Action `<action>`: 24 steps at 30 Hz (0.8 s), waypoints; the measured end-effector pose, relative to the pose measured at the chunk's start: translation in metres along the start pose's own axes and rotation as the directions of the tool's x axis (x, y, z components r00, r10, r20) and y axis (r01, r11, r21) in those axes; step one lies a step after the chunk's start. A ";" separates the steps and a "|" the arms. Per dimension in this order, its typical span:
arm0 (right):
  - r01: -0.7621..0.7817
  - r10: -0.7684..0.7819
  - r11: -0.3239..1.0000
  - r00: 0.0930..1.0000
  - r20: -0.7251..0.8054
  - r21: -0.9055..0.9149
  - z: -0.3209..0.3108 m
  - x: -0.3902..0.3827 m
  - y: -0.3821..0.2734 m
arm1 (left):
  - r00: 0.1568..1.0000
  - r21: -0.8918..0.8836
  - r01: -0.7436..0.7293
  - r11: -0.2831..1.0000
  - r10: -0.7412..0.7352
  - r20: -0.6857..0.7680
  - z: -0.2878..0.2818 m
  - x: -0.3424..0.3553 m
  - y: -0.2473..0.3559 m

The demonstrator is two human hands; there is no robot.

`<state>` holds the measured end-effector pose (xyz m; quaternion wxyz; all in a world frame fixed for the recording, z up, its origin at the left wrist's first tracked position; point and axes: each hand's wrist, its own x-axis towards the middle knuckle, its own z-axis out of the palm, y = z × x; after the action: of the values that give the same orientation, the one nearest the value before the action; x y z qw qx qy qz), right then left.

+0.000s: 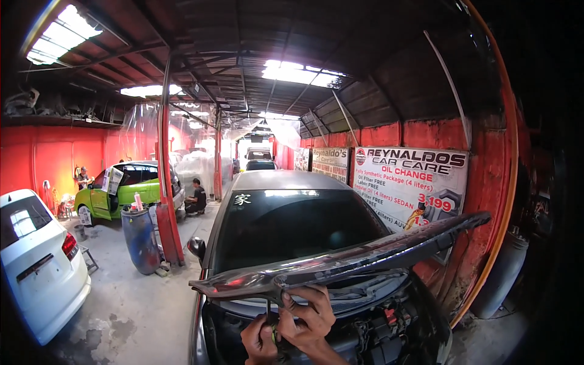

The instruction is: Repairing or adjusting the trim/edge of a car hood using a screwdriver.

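A long black car body panel (365, 258), scuffed along its edge, spans across in front of me above the open engine bay (377, 328) of a dark car. My left hand (259, 342) is closed below the panel's left part, around a tool with a thin upright metal shaft (269, 309) that looks like a screwdriver. Some yellow-green shows by its fingers. Close beside it, my right hand (309, 316) has bent fingers and a thumb pressed against the panel's lower edge, near the tip of the shaft. The exact spot of contact is partly hidden by the fingers.
Behind the panel is the dark car's windshield (298, 225). A white car (42, 261) stands left, near a blue drum (141, 240) and a red post (170, 234). One person crouches (196, 198) by a green car (131, 188); another stands farther back. A grey cylinder (502, 280) stands right.
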<state>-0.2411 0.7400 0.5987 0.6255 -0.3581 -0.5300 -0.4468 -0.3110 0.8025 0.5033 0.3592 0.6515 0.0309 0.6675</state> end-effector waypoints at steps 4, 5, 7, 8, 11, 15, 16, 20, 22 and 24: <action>-0.024 0.024 0.999 1.000 -0.001 0.023 -0.001 -0.001 -0.002 | 0.999 -0.014 -0.014 1.000 0.015 0.047 -0.007 0.000 0.006; -0.038 0.038 0.998 0.999 0.015 0.043 -0.002 -0.001 -0.001 | 0.995 -0.044 0.054 0.998 -0.050 0.087 -0.009 0.000 0.007; -0.047 0.045 0.997 0.999 0.028 0.065 -0.002 0.001 0.000 | 0.997 -0.018 0.021 1.000 -0.019 0.073 -0.010 0.000 0.001; -0.050 0.047 0.995 0.998 0.041 0.087 -0.002 0.002 0.000 | 0.998 0.006 -0.017 1.000 0.017 0.059 -0.010 0.000 -0.001; -0.024 0.020 0.996 0.999 0.046 0.090 -0.002 0.003 0.002 | 0.996 0.025 0.043 0.999 -0.045 0.083 -0.023 -0.008 -0.001; 0.033 -0.037 0.995 0.998 0.042 0.092 0.000 0.001 0.009 | 0.999 0.110 -0.027 0.994 0.022 0.046 -0.063 -0.032 0.008; 0.023 -0.027 0.995 0.999 0.039 0.096 0.002 0.001 0.012 | 0.997 0.124 -0.060 0.990 0.054 0.051 -0.076 -0.033 0.018; 0.057 -0.057 0.989 0.998 0.003 0.134 0.009 0.000 0.015 | 0.982 0.387 -0.049 0.921 -0.026 0.188 -0.114 -0.001 0.089; 0.052 -0.048 0.985 0.998 -0.032 0.162 0.013 -0.003 0.015 | 0.958 0.559 -0.104 0.822 -0.068 0.278 -0.112 0.028 0.136; 0.028 -0.020 0.976 0.999 -0.038 0.214 0.016 -0.004 0.012 | 0.923 0.678 -0.128 0.724 -0.163 0.348 -0.114 0.042 0.164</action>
<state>-0.2357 0.7600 0.5980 0.6644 -0.2742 -0.5683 -0.4006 -0.4803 0.7511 0.6052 0.0968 0.8551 0.2118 0.4631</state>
